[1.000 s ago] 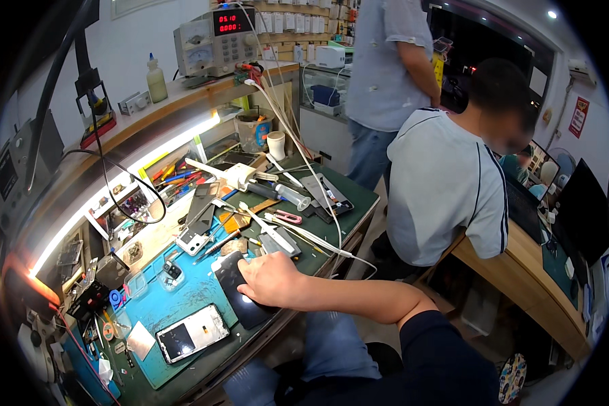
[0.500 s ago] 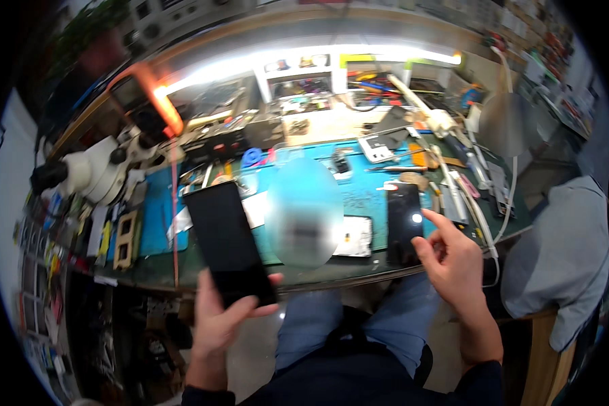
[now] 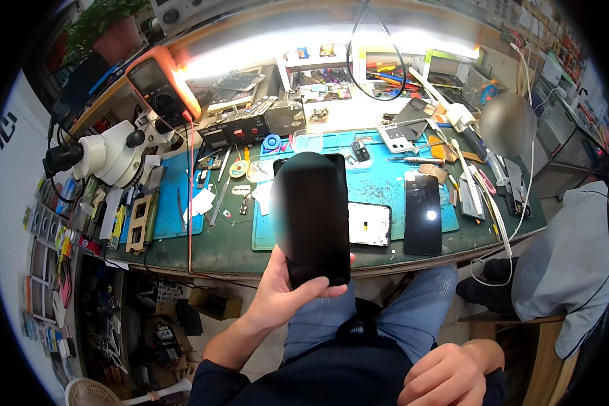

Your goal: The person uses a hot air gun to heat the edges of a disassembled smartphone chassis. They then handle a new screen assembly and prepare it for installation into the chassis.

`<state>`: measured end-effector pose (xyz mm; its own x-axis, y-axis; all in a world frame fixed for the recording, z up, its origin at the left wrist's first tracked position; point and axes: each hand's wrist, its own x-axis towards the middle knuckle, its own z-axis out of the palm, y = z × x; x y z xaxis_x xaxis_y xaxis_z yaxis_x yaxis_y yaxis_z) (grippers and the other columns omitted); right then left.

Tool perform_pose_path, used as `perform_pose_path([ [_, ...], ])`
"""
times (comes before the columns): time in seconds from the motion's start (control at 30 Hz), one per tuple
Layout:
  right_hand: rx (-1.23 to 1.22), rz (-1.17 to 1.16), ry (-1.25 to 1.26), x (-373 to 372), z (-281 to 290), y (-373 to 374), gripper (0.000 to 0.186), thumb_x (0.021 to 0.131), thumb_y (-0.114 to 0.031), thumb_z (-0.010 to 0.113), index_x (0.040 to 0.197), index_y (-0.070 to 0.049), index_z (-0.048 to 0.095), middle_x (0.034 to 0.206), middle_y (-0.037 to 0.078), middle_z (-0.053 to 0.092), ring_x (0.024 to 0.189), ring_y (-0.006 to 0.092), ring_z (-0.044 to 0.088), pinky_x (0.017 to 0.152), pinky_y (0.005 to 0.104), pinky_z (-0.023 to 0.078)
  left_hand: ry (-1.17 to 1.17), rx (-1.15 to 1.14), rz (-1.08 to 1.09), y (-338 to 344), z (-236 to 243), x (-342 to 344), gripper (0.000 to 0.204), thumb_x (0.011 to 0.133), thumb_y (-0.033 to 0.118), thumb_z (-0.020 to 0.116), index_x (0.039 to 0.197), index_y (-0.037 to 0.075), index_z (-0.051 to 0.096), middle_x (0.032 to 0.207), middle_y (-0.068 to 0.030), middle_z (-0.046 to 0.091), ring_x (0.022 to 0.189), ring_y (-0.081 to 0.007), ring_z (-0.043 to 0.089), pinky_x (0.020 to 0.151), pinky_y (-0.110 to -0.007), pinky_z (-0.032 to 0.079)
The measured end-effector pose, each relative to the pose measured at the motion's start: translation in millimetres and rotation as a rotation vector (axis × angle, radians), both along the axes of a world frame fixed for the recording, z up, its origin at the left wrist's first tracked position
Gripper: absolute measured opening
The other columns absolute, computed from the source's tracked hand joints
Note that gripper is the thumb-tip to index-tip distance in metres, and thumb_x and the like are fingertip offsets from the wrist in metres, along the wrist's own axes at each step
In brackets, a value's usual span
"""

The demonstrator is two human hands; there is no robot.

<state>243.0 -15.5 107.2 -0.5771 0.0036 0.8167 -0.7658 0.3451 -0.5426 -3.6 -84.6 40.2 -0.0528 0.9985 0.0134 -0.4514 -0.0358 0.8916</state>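
My left hand [image 3: 279, 291] holds a black phone [image 3: 318, 230] upright at the centre, thumb at its lower edge, part of it under a blurred patch. My right hand [image 3: 446, 379] is low at the right near my lap, fingers curled; whatever is beneath them is hidden. Behind the held phone, a disassembled white-framed phone [image 3: 379, 227] lies on the blue mat [image 3: 277, 240]. Another dark phone [image 3: 421, 210] lies to its right, face up, reflecting a bright spot.
A microscope [image 3: 108, 159] and orange multimeter [image 3: 162, 88] stand left on the bench [image 3: 216, 260]. Pens, tools and white cables [image 3: 497, 223] crowd the right side. A lamp strip glows along the back. A person in grey [image 3: 561, 250] sits at the right edge.
My view has turned from the right to face the bench. My left hand has brought its phone to the centre. My right hand has left the phone on the mat and dropped low.
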Motion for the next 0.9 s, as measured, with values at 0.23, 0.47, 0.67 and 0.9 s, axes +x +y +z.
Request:
perform_pose_path([
  [0.23, -0.077, 0.068, -0.118, 1, -6, -10, 0.029, 0.097, -0.010, 0.060, 0.126, -0.016, 0.063, 0.094, 0.013, 0.071, 0.061, 0.0179, 0.064, 0.049, 0.0254, 0.043, -0.052, 0.075, -0.022, -2, -2, -1, 0.065, 0.095, -0.005, 0.051, 0.150, 0.012, 0.020, 0.146, -0.0196, 0.042, 0.136, -0.0386, 0.046, 0.100, -0.050, 0.054],
  [0.47, 0.658, -1.012, -0.292, -13, -51, 11, 0.041, 0.086, -0.035, 0.072, 0.119, -0.012, 0.070, 0.097, 0.001, 0.060, 0.078, 0.0153, 0.057, 0.072, 0.0292, 0.049, -0.174, -0.040, 0.036, 1, -6, 6, 0.052, 0.104, 0.014, 0.045, 0.149, 0.012, 0.021, 0.143, -0.0158, 0.045, 0.126, -0.0316, 0.056, 0.093, -0.051, 0.058],
  [0.67, 0.715, -1.032, -0.396, -25, -71, 25, 0.058, 0.088, -0.060, 0.060, 0.127, -0.019, 0.066, 0.100, 0.002, 0.050, 0.088, 0.0199, 0.049, 0.079, 0.0333, 0.046, -0.190, 0.033, -0.025, 2, -17, 7, 0.049, 0.107, 0.036, 0.040, 0.147, 0.011, 0.026, 0.140, -0.0146, 0.048, 0.120, -0.0284, 0.060, 0.085, -0.050, 0.060],
  [0.9, 0.656, -1.062, -0.143, -8, -67, 26, 0.058, 0.089, -0.062, 0.060, 0.115, -0.012, 0.072, 0.091, 0.002, 0.053, 0.077, 0.0199, 0.051, 0.066, 0.0326, 0.046, -0.136, 0.014, -0.050, 5, -16, 15, 0.066, 0.104, 0.048, 0.042, 0.152, 0.009, 0.018, 0.143, -0.0145, 0.046, 0.122, -0.0287, 0.058, 0.088, -0.051, 0.059],
])
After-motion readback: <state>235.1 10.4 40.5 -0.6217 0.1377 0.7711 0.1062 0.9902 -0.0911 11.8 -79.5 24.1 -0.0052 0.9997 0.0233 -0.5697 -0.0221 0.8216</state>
